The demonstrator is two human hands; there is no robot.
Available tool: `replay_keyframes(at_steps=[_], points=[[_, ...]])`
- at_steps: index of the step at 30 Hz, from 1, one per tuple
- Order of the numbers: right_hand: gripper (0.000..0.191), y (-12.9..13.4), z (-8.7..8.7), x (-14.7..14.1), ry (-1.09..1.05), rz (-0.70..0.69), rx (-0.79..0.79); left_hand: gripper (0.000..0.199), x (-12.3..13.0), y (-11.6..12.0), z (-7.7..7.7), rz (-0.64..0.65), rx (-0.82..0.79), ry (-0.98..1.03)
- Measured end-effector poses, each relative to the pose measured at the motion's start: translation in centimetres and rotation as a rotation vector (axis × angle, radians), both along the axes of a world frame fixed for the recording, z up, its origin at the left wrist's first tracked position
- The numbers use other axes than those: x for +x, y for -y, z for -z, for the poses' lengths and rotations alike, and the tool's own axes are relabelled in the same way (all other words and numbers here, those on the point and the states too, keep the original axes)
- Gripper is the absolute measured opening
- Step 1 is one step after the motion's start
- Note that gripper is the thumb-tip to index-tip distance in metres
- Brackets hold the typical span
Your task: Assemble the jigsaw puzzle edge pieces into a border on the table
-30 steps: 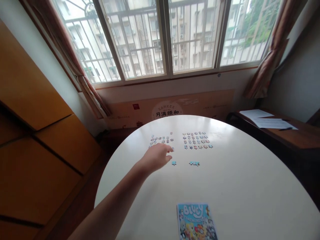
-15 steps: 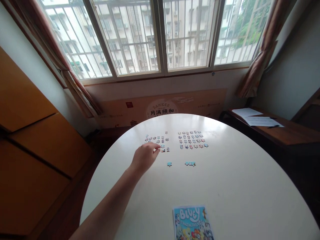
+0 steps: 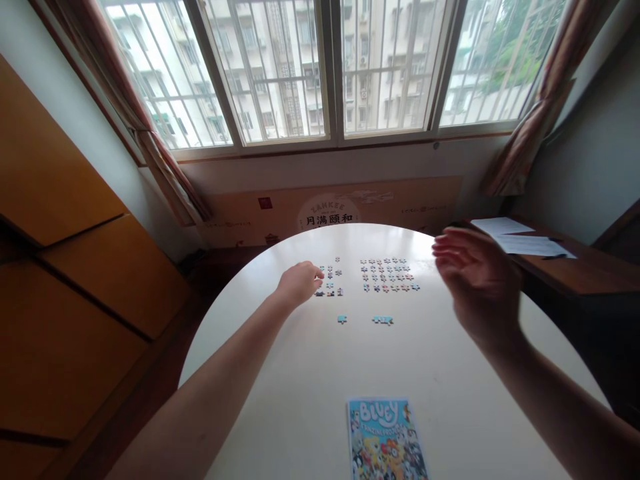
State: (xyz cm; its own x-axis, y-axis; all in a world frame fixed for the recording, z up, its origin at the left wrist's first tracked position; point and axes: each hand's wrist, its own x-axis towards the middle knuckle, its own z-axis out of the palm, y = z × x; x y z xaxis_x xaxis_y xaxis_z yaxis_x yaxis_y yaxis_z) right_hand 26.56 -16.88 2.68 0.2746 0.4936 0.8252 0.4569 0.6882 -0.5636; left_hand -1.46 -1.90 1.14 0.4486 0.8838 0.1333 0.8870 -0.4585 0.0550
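My left hand (image 3: 299,283) reaches over the left group of puzzle pieces (image 3: 330,285) on the white round table. Its fingers are bent in toward the thumb; whatever is between them is too small and covered to make out. Part of that group lies hidden behind this hand. My right hand (image 3: 477,283) is raised above the table's right side, somewhat blurred, fingers extended and nothing seen in it. To its left lie neat rows of loose puzzle pieces (image 3: 387,275). Nearer me are a single blue piece (image 3: 342,320) and a short joined strip of blue pieces (image 3: 383,321).
A picture sheet lettered "Bluey" (image 3: 387,440) lies at the near side of the white table (image 3: 280,400). Papers (image 3: 533,245) and a pen rest on a brown wooden bench to the right. Orange-brown cabinets (image 3: 75,280) stand at left, a barred window ahead.
My right hand has come into view from the right and is up over the table. My left hand stays by the left group, shifted slightly. The view has moved a little.
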Motion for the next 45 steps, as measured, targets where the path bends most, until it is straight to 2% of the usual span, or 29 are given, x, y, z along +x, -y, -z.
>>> replay_keyframes(at_steps=[3,5,8,23,36,42,45], points=[[0.017,-0.8,2.6,0.0,0.159,0.002,-0.142,0.020,1.4,-0.9,0.7,0.025,-0.061,-0.046],[0.017,-1.3,3.9,0.0,0.248,-0.030,-0.204,0.020,1.9,-1.2,0.9,0.036,-0.091,-0.069],[0.020,-1.6,4.8,0.3,0.287,-0.051,-0.238,0.021,2.3,-1.6,0.9,0.044,-0.121,-0.093],[0.021,-1.4,5.0,0.6,0.280,-0.090,-0.237,0.022,3.7,-3.1,0.2,0.007,-0.234,-0.203],[0.021,-1.2,5.0,0.8,0.297,-0.049,-0.277,0.014,4.6,-3.0,0.0,0.020,-0.210,-0.251],[0.021,-1.3,5.1,0.8,0.297,-0.048,-0.307,0.017,4.9,-3.0,-0.5,0.030,-0.251,-0.248],[0.020,-1.2,5.0,0.8,0.316,-0.058,-0.311,0.018,4.3,-3.5,-0.9,0.043,-0.323,-0.165]])
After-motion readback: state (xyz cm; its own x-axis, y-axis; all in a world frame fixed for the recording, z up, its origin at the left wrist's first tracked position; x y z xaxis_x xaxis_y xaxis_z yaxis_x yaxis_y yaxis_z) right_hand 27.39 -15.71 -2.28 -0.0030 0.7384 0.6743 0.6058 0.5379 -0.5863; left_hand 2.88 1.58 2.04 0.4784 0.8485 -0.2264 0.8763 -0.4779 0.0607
